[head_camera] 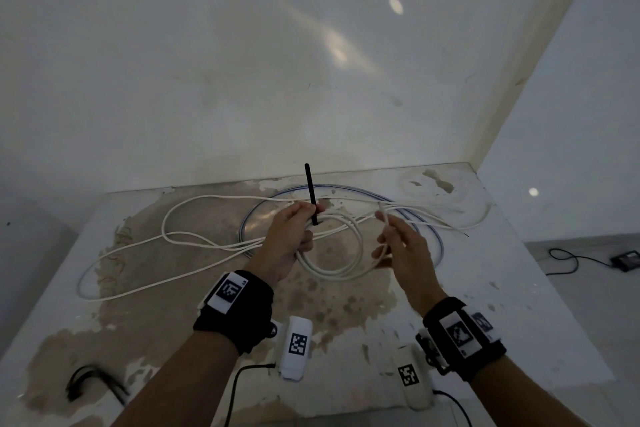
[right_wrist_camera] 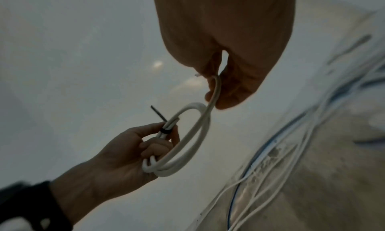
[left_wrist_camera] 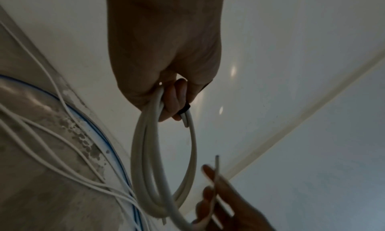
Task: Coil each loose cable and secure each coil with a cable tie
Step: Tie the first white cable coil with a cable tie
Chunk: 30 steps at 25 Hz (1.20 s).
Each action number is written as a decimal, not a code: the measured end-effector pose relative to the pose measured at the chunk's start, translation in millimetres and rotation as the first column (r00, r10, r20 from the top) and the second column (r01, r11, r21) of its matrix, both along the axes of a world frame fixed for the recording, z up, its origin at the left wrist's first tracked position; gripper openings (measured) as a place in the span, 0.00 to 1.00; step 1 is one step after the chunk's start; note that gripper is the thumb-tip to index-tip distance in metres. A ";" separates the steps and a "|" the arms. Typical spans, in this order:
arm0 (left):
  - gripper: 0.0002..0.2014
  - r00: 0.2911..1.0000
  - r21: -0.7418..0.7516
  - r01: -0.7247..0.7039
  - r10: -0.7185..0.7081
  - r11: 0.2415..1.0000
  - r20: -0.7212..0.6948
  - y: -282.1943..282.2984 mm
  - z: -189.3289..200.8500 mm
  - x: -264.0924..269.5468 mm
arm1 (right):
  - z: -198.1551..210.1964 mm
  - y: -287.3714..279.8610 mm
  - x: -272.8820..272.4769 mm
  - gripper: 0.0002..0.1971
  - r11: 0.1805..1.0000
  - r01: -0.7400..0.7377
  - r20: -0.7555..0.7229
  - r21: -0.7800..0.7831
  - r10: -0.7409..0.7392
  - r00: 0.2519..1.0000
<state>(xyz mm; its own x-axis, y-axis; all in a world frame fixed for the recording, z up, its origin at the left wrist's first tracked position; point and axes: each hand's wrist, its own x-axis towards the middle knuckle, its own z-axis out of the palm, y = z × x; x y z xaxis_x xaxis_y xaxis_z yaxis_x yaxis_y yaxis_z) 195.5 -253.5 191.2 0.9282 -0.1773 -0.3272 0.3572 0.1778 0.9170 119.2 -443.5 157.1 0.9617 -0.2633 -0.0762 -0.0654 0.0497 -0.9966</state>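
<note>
My left hand [head_camera: 287, 239] grips a small coil of white cable [head_camera: 332, 263] above the worn table [head_camera: 519, 305]. A black cable tie [head_camera: 310, 191] is wrapped round the coil at my fingers, its tail pointing up. In the left wrist view the coil [left_wrist_camera: 143, 152] hangs from my curled left hand [left_wrist_camera: 166, 45]. My right hand [head_camera: 405, 250] pinches the free end of the same cable [head_camera: 384, 218] just right of the coil. The right wrist view shows the right hand [right_wrist_camera: 229, 37] pinching the cable, the tie's band [right_wrist_camera: 165, 130] and the coil [right_wrist_camera: 187, 135].
Long loose white cables [head_camera: 194, 243] and a blue-edged cable loop [head_camera: 346, 188] lie spread over the table's far half. A bundle of black cable ties [head_camera: 90, 385] lies near the front left corner. A wall stands behind; a black device [head_camera: 623, 260] sits on the floor at right.
</note>
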 end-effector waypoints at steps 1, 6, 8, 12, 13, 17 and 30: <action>0.13 1.000 -0.008 0.013 -0.014 1.000 -0.021 -0.8 -0.2 -1.0 | 4.3 -0.5 1.5 0.15 0.990 0.059 0.105 -0.131 -0.045 0.993; 0.13 0.994 0.010 0.108 -0.107 0.994 -0.036 -5.1 5.3 -4.7 | 9.9 -1.6 14.0 0.15 0.782 0.123 0.347 -0.611 0.126 0.929; 0.13 0.989 0.037 0.149 -0.149 0.988 -0.012 -4.4 8.2 -4.9 | 10.6 -2.9 17.2 0.15 0.795 0.077 0.328 -0.601 0.158 0.931; 0.14 0.982 0.100 0.182 -0.185 0.978 0.021 -3.1 13.2 -3.9 | 15.7 -1.7 18.2 0.14 0.726 0.053 0.328 -0.685 0.244 0.913; 0.14 0.979 0.135 0.192 -0.199 0.972 0.036 -3.0 14.4 -3.5 | 18.3 -0.8 17.9 0.15 0.662 0.059 0.331 -0.747 0.294 0.897; 0.13 0.968 0.193 0.222 -0.240 0.956 0.076 -4.3 16.9 -5.3 | 24.2 3.3 17.9 0.20 0.508 0.072 0.303 -0.858 0.388 0.870; 0.13 0.954 0.177 0.244 -0.269 0.954 0.133 -2.8 12.0 -11.4 | 23.2 9.3 17.0 0.14 0.587 0.136 0.322 -0.798 0.225 0.919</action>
